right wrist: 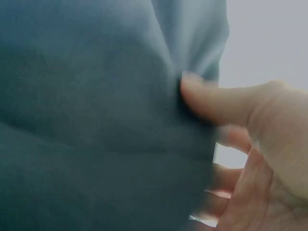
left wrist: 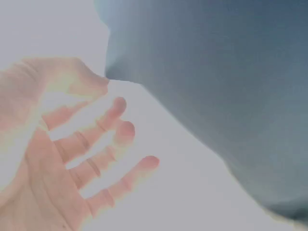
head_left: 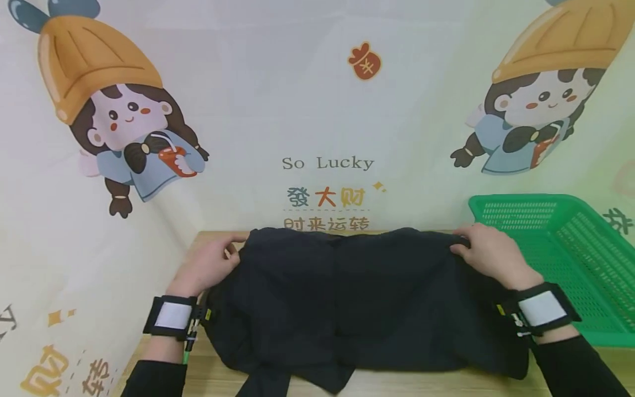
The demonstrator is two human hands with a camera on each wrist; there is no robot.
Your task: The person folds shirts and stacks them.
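Note:
A black garment (head_left: 342,309) is stretched out in front of me over the wooden table, with its far edge held up. My left hand (head_left: 210,266) pinches its far left corner between thumb and index finger; in the left wrist view the other fingers are spread apart below the dark cloth (left wrist: 207,72). At the far right edge, my right hand (head_left: 491,258) grips the fabric, the thumb (right wrist: 211,101) pressing creases into it in the right wrist view. A strip and a pointed flap (head_left: 327,377) of the garment hang toward the near side.
To the right stands a green plastic basket (head_left: 521,199) with perforated walls, close beside my right wrist. Pale wood tabletop (head_left: 416,384) shows along the near side. A white printed sheet (head_left: 278,82) with cartoon figures covers the back and left side.

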